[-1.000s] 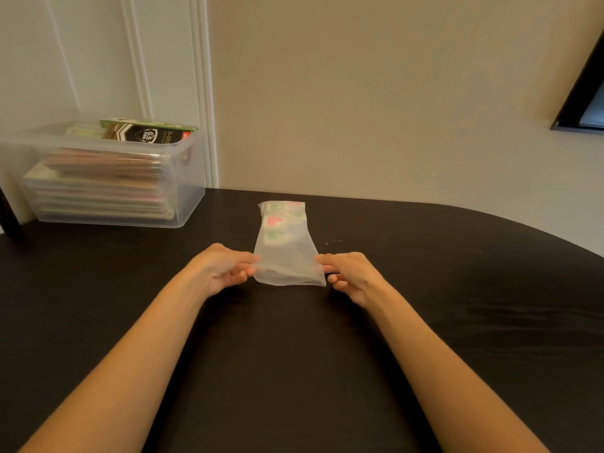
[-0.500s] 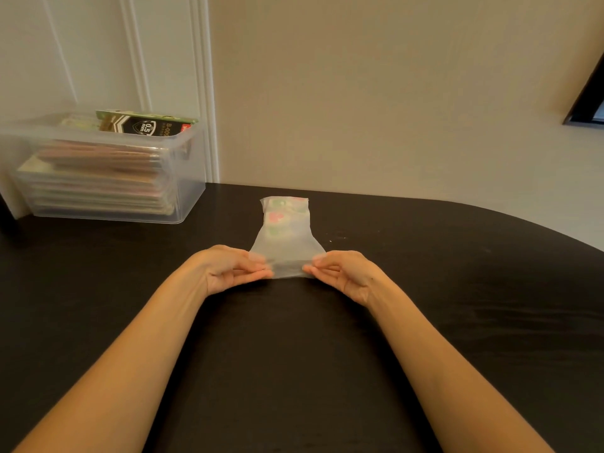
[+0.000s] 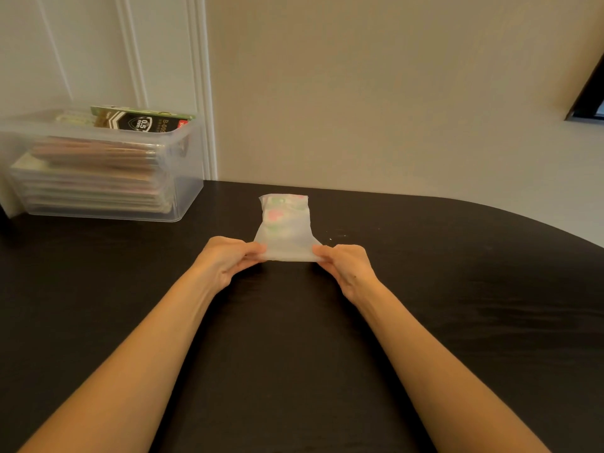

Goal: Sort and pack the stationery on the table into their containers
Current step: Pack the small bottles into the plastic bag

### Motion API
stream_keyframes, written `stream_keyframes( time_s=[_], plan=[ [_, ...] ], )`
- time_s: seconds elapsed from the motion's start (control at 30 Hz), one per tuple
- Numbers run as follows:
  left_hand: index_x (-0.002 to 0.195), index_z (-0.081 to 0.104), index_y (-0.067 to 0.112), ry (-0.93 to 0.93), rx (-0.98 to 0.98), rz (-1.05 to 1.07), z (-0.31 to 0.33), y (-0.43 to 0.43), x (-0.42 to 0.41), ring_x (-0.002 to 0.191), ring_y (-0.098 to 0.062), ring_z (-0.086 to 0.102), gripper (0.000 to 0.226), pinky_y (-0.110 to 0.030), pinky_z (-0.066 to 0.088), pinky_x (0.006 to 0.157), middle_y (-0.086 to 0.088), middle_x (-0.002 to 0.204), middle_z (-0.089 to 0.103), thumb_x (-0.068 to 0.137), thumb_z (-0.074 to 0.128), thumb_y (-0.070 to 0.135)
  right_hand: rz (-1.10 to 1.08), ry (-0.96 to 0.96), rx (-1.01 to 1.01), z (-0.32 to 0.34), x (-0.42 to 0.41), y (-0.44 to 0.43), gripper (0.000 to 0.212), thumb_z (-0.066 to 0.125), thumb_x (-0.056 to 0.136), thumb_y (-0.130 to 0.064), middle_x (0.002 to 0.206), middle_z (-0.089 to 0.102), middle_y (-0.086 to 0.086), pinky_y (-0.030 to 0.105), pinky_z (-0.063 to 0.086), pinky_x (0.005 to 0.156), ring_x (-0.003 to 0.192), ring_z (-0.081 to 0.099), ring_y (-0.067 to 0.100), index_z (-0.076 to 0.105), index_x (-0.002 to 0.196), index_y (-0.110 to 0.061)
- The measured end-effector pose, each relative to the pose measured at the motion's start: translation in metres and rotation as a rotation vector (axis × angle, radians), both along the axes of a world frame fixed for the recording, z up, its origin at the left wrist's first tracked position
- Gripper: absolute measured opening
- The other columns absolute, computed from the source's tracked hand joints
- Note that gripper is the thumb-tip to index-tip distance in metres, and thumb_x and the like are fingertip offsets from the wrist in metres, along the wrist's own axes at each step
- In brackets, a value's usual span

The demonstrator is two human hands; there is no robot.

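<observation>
Pinching a frosted plastic pouch (image 3: 283,230) at its near edge with both hands; left hand (image 3: 228,261) clamped on the near-left corner, thumb and fingers curled round the film; right hand (image 3: 347,266) likewise on the near-right corner; near edge stretched straight between them, just above the table (image 3: 294,354) or touching it, cannot tell which. Far end of the pouch resting mid-table, pointing away toward the wall (image 3: 359,93); pink and green printed contents showing through the film, bunched in the far half; too blurred to identify. Near half flat and mostly see-through. Both forearms bare, reaching in from the bottom corners.

Back-left on the table: clear plastic bin (image 3: 183,191), well apart from the pouch, up against white door trim (image 3: 201,93); filled with a stack of flat packets (image 3: 94,171) lying level; on top, poking above the rim, a black-and-green pack (image 3: 140,120) marked 0.5 mm. A few pale specks (image 3: 336,237) on the table just right of the pouch. Dark frame edge (image 3: 588,99) at upper right.
</observation>
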State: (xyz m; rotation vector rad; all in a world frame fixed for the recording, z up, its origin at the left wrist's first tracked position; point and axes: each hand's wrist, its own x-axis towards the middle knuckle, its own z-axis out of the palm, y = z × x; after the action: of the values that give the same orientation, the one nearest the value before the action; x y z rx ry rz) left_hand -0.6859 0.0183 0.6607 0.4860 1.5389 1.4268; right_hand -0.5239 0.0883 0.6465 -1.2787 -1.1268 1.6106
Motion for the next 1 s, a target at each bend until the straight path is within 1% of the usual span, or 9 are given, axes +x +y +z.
stream_keyframes(
  time_s=[0.17,0.27,0.4,0.53,0.63,0.73,0.83,0.93,1.0],
  plan=[
    [0.079,0.061,0.002,0.083,-0.018,-0.077,-0.003,0.0,-0.008,0.086,-0.019,0.063,0.014,-0.029,0.051,0.084,-0.012,0.096,0.063,0.074,0.068,-0.01,0.092,-0.025,0.046,-0.002,0.006,0.005,0.029,0.067,0.075,0.011,0.11,0.061,0.013,0.028,0.051,0.086,0.102,0.06,0.023,0.061,0.1,-0.004],
    [0.1,0.059,0.004,0.119,-0.031,-0.079,-0.005,0.002,-0.014,0.097,-0.022,0.06,0.033,-0.029,0.051,0.083,-0.012,0.105,0.06,0.073,0.067,-0.013,0.166,-0.117,0.078,-0.001,0.01,0.006,0.043,0.064,0.075,0.014,0.111,0.063,0.011,0.03,0.051,0.09,0.102,0.06,0.023,0.059,0.114,-0.005],
    [0.121,0.048,0.01,0.198,-0.013,-0.103,-0.007,0.003,-0.019,0.096,-0.023,0.061,0.06,-0.031,0.051,0.082,-0.012,0.104,0.062,0.07,0.066,-0.018,0.21,-0.333,0.219,0.001,0.01,0.008,0.052,0.062,0.077,0.013,0.098,0.063,0.004,0.033,0.049,0.091,0.096,0.061,0.018,0.053,0.121,-0.012],
    [0.115,0.054,0.012,0.315,-0.017,-0.14,-0.006,0.007,-0.023,0.099,-0.022,0.061,0.054,-0.035,0.047,0.095,-0.009,0.096,0.067,0.07,0.068,-0.015,0.175,-0.369,0.375,-0.004,0.007,0.008,0.053,0.065,0.08,0.006,0.092,0.067,0.005,0.018,0.045,0.071,0.089,0.063,0.013,0.049,0.125,-0.017],
    [0.108,0.057,0.016,0.525,-0.008,-0.196,-0.005,0.008,-0.022,0.089,-0.016,0.061,0.045,-0.03,0.042,0.089,-0.005,0.087,0.067,0.072,0.069,-0.009,0.158,-0.443,0.503,-0.007,0.004,0.012,0.057,0.066,0.08,0.003,0.089,0.065,0.002,0.024,0.05,0.081,0.085,0.062,0.012,0.048,0.128,-0.021],
    [0.106,0.056,0.018,0.714,0.063,-0.244,-0.007,0.009,-0.02,0.08,-0.015,0.062,0.041,-0.024,0.044,0.075,-0.004,0.083,0.065,0.074,0.071,-0.004,0.176,-0.601,0.684,-0.01,0.002,0.012,0.045,0.062,0.084,0.0,0.084,0.055,-0.006,0.017,0.048,0.075,0.074,0.054,0.007,0.055,0.122,-0.023],
    [0.105,0.052,0.022,0.848,0.139,-0.256,-0.01,0.01,-0.022,0.076,-0.016,0.06,0.04,-0.024,0.049,0.073,-0.003,0.08,0.061,0.078,0.069,-0.001,0.118,-0.696,0.838,-0.012,0.0,0.014,0.02,0.062,0.088,-0.011,0.087,0.049,-0.006,0.013,0.04,0.07,0.067,0.047,0.005,0.065,0.106,-0.02],
    [0.104,0.05,0.025,0.949,0.177,-0.285,-0.013,0.013,-0.021,0.075,-0.013,0.055,0.035,-0.015,0.041,0.065,-0.001,0.082,0.054,0.083,0.064,0.002,0.059,-0.67,0.842,-0.012,-0.001,0.017,0.011,0.063,0.088,-0.017,0.089,0.056,-0.002,0.013,0.041,0.069,0.067,0.05,0.004,0.068,0.098,-0.018],
    [0.099,0.054,0.023,1.017,0.186,-0.292,-0.014,0.014,-0.02,0.075,-0.012,0.051,0.025,-0.013,0.038,0.064,0.002,0.084,0.05,0.085,0.063,0.005,0.062,-0.595,0.798,-0.011,-0.001,0.017,0.011,0.06,0.09,-0.015,0.075,0.062,-0.002,0.008,0.045,0.058,0.056,0.056,0.003,0.068,0.097,-0.017]
  ],
)
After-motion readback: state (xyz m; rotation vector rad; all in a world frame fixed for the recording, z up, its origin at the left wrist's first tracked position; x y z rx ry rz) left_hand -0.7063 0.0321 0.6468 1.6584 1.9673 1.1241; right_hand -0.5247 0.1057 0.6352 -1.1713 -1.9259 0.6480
